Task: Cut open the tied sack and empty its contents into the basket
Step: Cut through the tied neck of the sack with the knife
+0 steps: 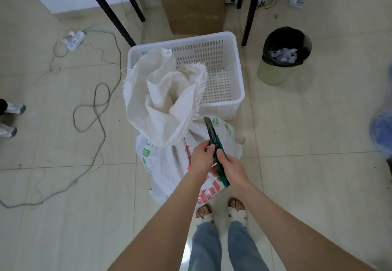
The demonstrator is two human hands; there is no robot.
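Nearby, a white woven plastic sack (167,109) with green and red print stands on the tiled floor (297,126), its frayed top flopping against the near left wall of a white perforated plastic basket (238,62). Both hands curl round a green-handled utility knife (219,160) over the sack: left hand (200,159) nearer the bared blade, right hand (233,167) lower on the handle

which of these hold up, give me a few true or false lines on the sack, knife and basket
Both the left hand and the right hand hold the green plastic utility knife: true.
The knife's blade is retracted: false, it sticks out.
The white woven printed sack stands on the tiled floor: true.
The white perforated plastic basket lies left of the sack: false, it is beyond it.
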